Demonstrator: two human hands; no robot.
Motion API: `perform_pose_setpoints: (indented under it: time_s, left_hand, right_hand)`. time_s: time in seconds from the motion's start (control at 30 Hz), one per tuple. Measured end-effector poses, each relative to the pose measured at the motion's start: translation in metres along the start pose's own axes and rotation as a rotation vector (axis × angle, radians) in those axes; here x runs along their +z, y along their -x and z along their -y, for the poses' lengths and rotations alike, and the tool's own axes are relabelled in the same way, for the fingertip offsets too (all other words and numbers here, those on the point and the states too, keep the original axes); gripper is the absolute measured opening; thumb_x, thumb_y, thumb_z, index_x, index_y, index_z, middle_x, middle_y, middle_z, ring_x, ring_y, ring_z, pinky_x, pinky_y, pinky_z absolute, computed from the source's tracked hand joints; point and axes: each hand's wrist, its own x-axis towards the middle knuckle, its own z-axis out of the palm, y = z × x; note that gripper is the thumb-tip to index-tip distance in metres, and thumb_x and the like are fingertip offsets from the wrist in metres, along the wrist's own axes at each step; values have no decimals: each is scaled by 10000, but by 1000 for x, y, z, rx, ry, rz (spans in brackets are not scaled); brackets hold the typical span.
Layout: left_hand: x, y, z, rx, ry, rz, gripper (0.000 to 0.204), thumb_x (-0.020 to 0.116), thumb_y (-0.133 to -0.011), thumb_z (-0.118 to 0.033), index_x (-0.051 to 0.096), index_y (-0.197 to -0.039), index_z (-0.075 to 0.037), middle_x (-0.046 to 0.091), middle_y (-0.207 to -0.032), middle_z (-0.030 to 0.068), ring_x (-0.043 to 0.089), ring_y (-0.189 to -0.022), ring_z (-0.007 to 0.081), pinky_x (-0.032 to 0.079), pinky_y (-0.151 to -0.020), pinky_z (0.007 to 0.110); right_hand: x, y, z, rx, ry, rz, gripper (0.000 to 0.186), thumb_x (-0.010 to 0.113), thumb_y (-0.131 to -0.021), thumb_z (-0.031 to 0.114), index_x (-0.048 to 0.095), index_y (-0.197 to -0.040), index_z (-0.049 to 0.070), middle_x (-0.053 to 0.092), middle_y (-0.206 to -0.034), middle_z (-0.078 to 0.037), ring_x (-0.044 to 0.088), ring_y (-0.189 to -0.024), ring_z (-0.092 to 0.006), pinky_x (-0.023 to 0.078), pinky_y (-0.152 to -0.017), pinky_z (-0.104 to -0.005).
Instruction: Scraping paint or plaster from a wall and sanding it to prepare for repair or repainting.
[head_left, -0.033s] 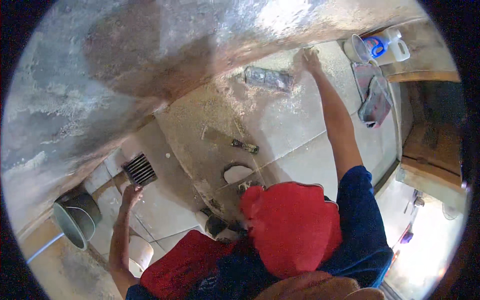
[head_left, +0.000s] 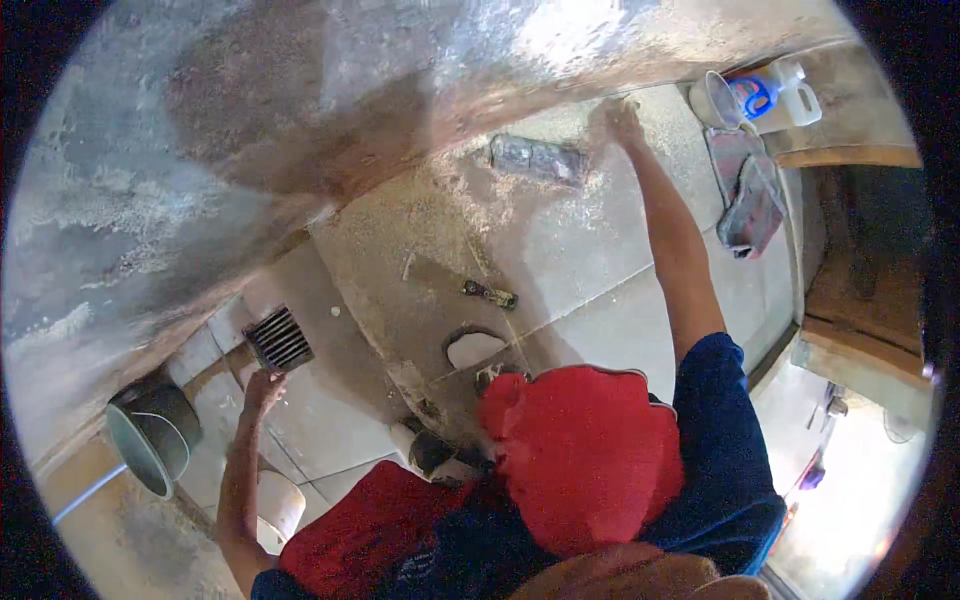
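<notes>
While right hand (head_left: 622, 120) flat on wall, metal float (head_left: 538, 158) just beside; left hand (head_left: 262, 388) empty.

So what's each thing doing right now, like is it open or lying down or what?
Right hand: stretched far out, pressed to the floor at the foot of the wall.
Left hand: open, resting by the floor drain grate.
Drain grate: in place, closed over the drain.
Metal bucket: tipped, mouth showing.
White jug: lying on its side.
Small tool: lying flat on the mortar.

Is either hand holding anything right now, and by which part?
Cannot tell for the right hand, pressed against the wall base. The left hand looks empty beside the floor drain grate.
</notes>
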Motion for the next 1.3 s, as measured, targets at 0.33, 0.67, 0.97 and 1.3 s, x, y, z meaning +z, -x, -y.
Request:
perform_pose_setpoints:
  time_s: [0.33, 0.67, 0.97, 1.3]
  left_hand:
    - [-7, 4, -13, 34, 128, -124, 284, 643, -848, -308, 644, -876, -25, 665, -676, 84, 632, -556, 147, 518, -516, 288]
    - [5, -42, 38, 220, -106, -192, 312, 593, -881, -350, 659, -910, -47, 665, -767, 129, 651, -701, 281, 527, -652, 404]
    - [5, -43, -13, 632, -332, -451, 345, 552, -858, -360, 660, -882, -32, 649, -834, 181, 632, -799, 366, 500, -749, 467]
    - [-30, -16, -49, 492, -341, -475, 270, 539, -812, -279, 651, -793, -34, 653, -803, 204, 643, -778, 375, 509, -705, 481]
  right_hand:
    - [1, 7, -1, 813, -1393, -447, 213, 544, -915, 197, 629, -932, 3, 617, -856, -104, 596, -875, -228, 498, -814, -378]
    - [-139, 43, 43, 782, -2336, -84, 203, 608, -857, 77, 578, -1031, -20, 573, -915, -94, 556, -886, -200, 446, -924, -390]
    - [-301, 84, 118, -21, -1578, 441, 400, 660, -839, 154, 572, -1165, -60, 679, -998, -148, 677, -823, -194, 562, -743, -293]
    - [-539, 73, 342, -1426, -245, -587, 376, 651, -770, -74, 619, -1113, 75, 664, -938, -87, 612, -875, -157, 480, -786, -348]
